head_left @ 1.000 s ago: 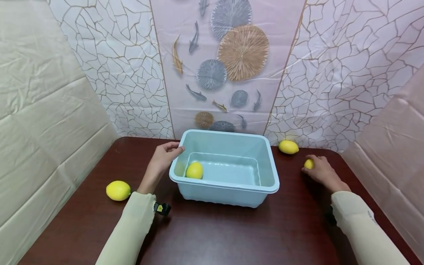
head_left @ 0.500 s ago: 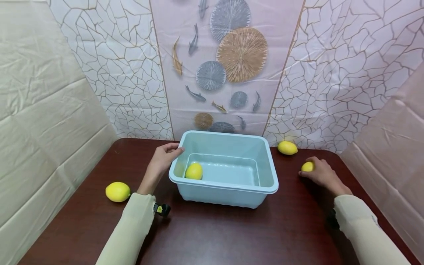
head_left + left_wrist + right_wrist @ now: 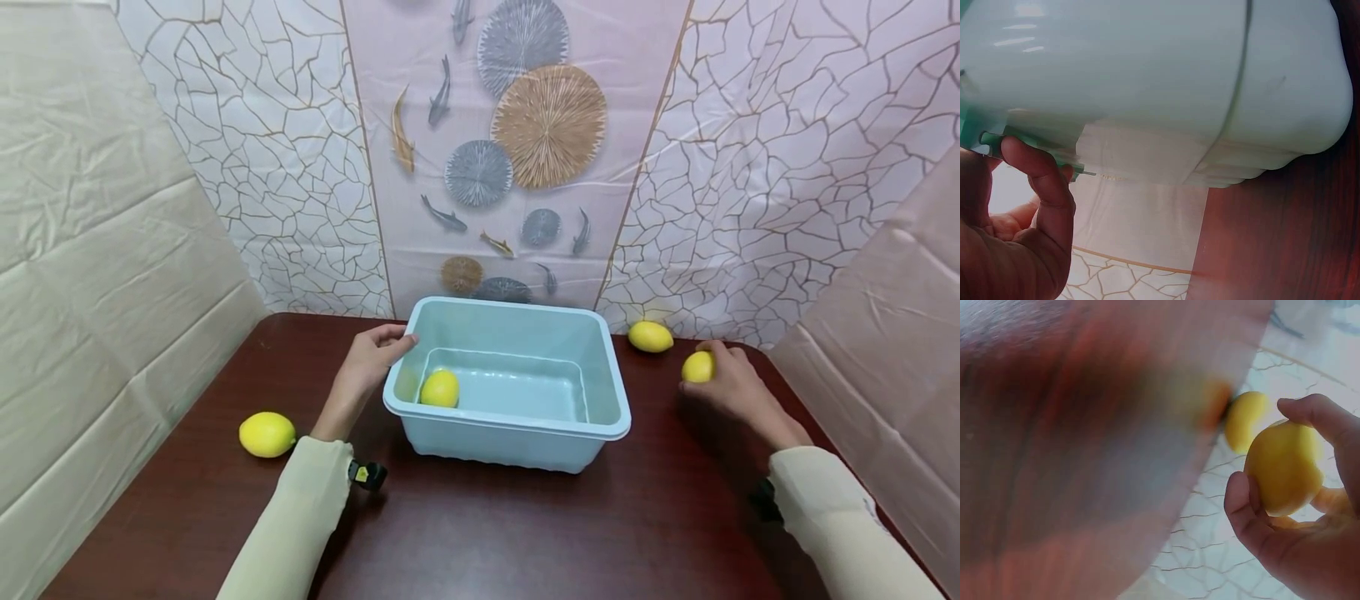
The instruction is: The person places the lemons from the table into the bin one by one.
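My left hand [image 3: 369,360] grips the left rim of a light blue plastic basin [image 3: 510,425], its thumb over the edge; the left wrist view shows fingers curled under the rim [image 3: 1029,150]. One lemon [image 3: 440,388] lies inside, in the near left corner. On the right, my right hand [image 3: 738,392] holds another lemon [image 3: 698,367] between thumb and fingers. In the right wrist view that lemon [image 3: 1285,467] sits in the grasp, above the tabletop. Behind it a further lemon [image 3: 1247,422] rests near the table's back edge.
A lemon [image 3: 651,337] lies at the back, right of the basin. Another lemon [image 3: 267,434] lies at the left, beside my left forearm. The dark red-brown table [image 3: 480,533] is bordered by a patterned cloth backdrop [image 3: 300,167] and pale side cloths [image 3: 112,250].
My right hand has closed round the lemon and raised it slightly off the table. The left hand and the basin stay in place.
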Motion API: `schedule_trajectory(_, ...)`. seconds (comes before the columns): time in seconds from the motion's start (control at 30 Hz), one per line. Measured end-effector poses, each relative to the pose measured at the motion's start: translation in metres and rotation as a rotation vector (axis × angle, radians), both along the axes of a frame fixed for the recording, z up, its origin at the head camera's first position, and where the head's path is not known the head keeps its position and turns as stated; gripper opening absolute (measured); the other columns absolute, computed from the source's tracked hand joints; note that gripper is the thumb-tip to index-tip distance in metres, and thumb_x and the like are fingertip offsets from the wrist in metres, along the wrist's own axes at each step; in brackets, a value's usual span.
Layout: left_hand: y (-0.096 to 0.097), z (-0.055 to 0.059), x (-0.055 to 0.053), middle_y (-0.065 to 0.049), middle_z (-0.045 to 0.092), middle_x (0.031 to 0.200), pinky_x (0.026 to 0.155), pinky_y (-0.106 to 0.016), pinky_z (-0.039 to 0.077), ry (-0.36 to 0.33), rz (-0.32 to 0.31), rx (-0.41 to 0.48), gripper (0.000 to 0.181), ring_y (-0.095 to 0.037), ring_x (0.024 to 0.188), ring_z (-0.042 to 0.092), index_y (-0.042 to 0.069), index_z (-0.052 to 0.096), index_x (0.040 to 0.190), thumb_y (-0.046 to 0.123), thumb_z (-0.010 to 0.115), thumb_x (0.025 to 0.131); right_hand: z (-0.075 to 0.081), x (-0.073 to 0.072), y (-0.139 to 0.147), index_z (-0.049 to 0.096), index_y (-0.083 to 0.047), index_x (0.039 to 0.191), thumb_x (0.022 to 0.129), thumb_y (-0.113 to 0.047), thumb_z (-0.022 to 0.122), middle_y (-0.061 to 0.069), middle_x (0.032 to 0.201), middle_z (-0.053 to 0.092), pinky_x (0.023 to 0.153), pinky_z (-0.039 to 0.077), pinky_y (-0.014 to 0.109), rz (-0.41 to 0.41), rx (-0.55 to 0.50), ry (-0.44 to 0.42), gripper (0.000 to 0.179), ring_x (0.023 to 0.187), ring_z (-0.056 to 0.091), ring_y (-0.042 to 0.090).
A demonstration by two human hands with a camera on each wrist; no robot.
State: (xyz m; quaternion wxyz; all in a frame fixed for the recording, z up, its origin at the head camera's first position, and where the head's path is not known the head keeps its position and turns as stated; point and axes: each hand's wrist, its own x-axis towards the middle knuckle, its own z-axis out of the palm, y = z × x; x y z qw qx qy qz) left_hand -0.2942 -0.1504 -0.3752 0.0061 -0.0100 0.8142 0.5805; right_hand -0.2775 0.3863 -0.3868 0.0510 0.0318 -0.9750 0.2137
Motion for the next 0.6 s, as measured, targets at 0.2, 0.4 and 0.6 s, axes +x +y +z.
schedule_trajectory(0.2, 0.0, -0.001, 0.001, -0.017, 0.074, 0.114, 0.089, -0.033, 0.059, -0.009, 0.013, 0.003, 0.044, -0.025, 0.101, 0.07, 0.003, 0.067, 0.137, 0.031, 0.069, 0.103, 0.016, 0.006, -0.015, 0.046, 0.011, 0.139, 0.089, -0.022, 0.081, 0.039, 0.122, 0.047, 0.077, 0.047, 0.059, 0.037, 0.011, 0.082, 0.069, 0.102, 0.05, 0.049)
schedule_trajectory(0.4, 0.0, -0.002, 0.0, -0.018, 0.074, 0.117, 0.094, -0.037, 0.059, -0.012, 0.014, 0.012, 0.045, -0.026, 0.103, 0.07, 0.003, 0.067, 0.137, 0.032, 0.069, 0.103, 0.031, 0.011, -0.029, 0.045, 0.007, 0.145, 0.09, -0.023, 0.08, 0.038, 0.135, 0.046, 0.084, 0.045, 0.067, 0.051, 0.024, 0.1, 0.072, 0.114, 0.048, 0.052)
schedule_trajectory(0.6, 0.0, -0.001, 0.0, -0.019, 0.073, 0.12, 0.098, -0.041, 0.057, -0.024, 0.015, 0.006, 0.046, -0.028, 0.107, 0.07, 0.003, 0.066, 0.138, 0.033, 0.068, 0.104, 0.042, 0.016, -0.039, 0.042, 0.006, 0.149, 0.091, -0.025, 0.08, 0.038, 0.138, 0.044, 0.084, 0.046, 0.068, 0.059, 0.025, 0.091, 0.076, 0.114, 0.049, 0.051)
